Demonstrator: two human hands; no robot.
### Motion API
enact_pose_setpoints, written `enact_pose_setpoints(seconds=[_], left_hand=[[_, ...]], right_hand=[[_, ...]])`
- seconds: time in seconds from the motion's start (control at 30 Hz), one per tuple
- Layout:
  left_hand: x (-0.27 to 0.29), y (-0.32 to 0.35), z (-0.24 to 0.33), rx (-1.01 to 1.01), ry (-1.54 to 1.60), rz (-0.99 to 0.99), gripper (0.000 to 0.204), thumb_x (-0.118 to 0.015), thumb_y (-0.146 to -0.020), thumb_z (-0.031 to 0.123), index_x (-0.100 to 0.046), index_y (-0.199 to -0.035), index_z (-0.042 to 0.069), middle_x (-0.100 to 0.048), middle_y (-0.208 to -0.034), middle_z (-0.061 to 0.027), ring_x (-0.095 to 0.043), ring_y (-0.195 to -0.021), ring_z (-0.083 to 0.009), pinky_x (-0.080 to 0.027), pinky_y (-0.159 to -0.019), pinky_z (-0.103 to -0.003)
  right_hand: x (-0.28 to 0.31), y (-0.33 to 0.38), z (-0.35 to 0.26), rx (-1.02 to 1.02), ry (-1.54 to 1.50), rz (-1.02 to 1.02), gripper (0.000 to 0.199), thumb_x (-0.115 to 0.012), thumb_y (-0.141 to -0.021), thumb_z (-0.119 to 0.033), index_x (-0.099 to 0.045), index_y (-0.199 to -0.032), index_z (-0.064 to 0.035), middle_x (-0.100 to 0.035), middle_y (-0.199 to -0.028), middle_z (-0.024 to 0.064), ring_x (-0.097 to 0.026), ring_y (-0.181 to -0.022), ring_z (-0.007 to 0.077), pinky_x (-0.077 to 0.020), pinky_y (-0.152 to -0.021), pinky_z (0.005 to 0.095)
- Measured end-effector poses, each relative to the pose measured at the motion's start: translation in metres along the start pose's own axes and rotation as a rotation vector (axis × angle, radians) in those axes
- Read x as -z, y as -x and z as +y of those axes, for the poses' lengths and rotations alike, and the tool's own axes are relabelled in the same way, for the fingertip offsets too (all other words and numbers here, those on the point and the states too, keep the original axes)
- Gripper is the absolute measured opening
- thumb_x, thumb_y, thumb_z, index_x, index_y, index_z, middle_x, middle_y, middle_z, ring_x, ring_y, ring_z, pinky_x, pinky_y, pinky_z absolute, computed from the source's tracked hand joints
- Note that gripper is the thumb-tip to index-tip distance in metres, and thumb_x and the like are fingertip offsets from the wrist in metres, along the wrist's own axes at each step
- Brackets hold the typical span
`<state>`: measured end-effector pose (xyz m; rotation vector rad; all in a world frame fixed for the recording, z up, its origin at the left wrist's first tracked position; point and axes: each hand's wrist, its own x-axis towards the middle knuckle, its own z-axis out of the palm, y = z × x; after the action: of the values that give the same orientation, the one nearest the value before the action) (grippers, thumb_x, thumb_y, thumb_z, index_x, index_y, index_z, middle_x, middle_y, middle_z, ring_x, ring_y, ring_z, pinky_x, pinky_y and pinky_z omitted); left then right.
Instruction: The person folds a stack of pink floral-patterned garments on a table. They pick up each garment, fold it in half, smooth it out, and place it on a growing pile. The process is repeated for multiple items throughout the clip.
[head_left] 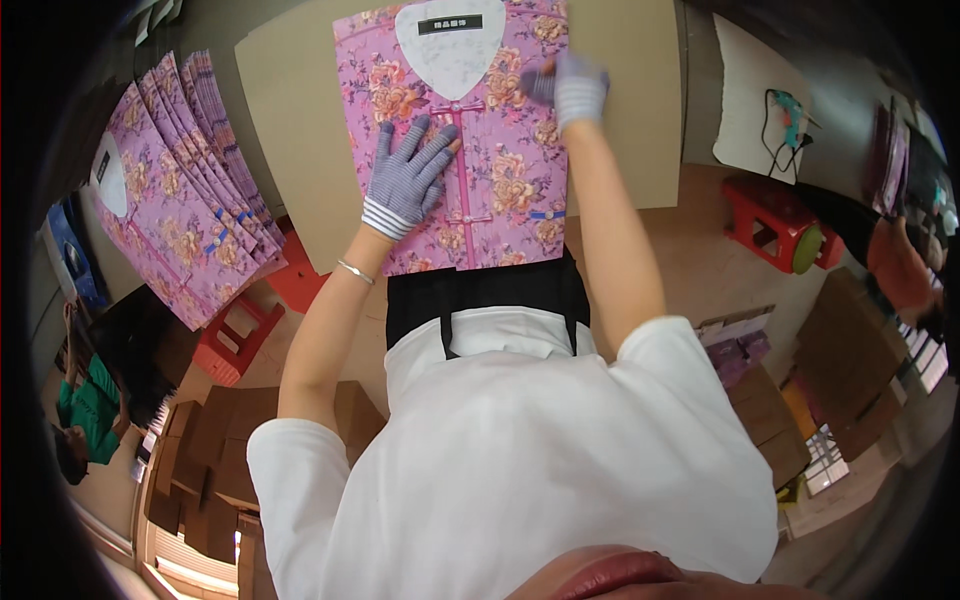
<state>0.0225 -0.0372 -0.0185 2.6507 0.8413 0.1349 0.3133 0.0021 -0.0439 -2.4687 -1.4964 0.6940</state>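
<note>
A flat pink floral piece shaped like a buttoned top [512, 185] lies on a tan board in front of me. It has a white collar area with a small black label, and darker pink trim down its middle. My left hand [405, 185], in a striped grey-and-white glove, rests flat on its middle with fingers spread. Over its upper right edge is my right hand [575, 88], gloved the same way. Motion blurs its fingers, and whether it holds anything cannot be made out.
Overlapping matching floral pieces [165, 190] lie at the left. Tan board [635, 120] surrounds the front piece. A teal corded tool [788, 115] lies on a white sheet at right. Red stools [770, 225] and cardboard boxes [225, 440] stand around. A person in green [95, 405] is far left.
</note>
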Motion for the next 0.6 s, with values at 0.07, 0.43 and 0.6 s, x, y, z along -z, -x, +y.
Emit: enact_pose_setpoints(seconds=[0.07, 0.43, 0.6], left_hand=[[-0.001, -0.001, 0.001, 0.003, 0.017, -0.026, 0.054, -0.051, -0.083, 0.023, -0.052, -0.137, 0.014, -0.042, -0.149, -0.003, -0.031, -0.141, -0.0318, -0.015, -0.113, -0.063], [0.005, -0.006, 0.003, 0.014, 0.055, 0.037, 0.055, -0.056, -0.079, 0.021, -0.052, -0.133, 0.012, -0.043, -0.146, -0.0039, -0.035, -0.139, -0.0303, -0.019, -0.112, -0.062], [0.005, 0.008, 0.002, 0.284, 0.194, 0.425, 0.058, -0.056, -0.081, 0.013, -0.046, -0.137, 0.004, -0.045, -0.144, -0.0146, -0.036, -0.138, -0.0347, -0.021, -0.115, -0.055]], right_hand=[[0.028, -0.04, -0.03, -0.317, -0.626, -0.043, 0.018, -0.055, -0.083, -0.016, -0.069, -0.085, -0.0061, -0.071, -0.086, 0.016, -0.069, -0.076, 0.028, -0.0541, -0.07, 0.038], [0.047, -0.15, 0.002, -0.13, -1.44, 0.005, 0.022, -0.051, -0.089, -0.012, -0.062, -0.1, 0.0049, -0.068, -0.1, 0.022, -0.068, -0.092, 0.0359, -0.0555, -0.089, 0.0411], [0.036, -0.045, 0.087, -0.132, -1.248, 0.074, 0.022, -0.049, -0.093, -0.015, -0.06, -0.103, 0.0025, -0.066, -0.106, 0.0168, -0.064, -0.103, 0.0293, -0.0533, -0.09, 0.0395]])
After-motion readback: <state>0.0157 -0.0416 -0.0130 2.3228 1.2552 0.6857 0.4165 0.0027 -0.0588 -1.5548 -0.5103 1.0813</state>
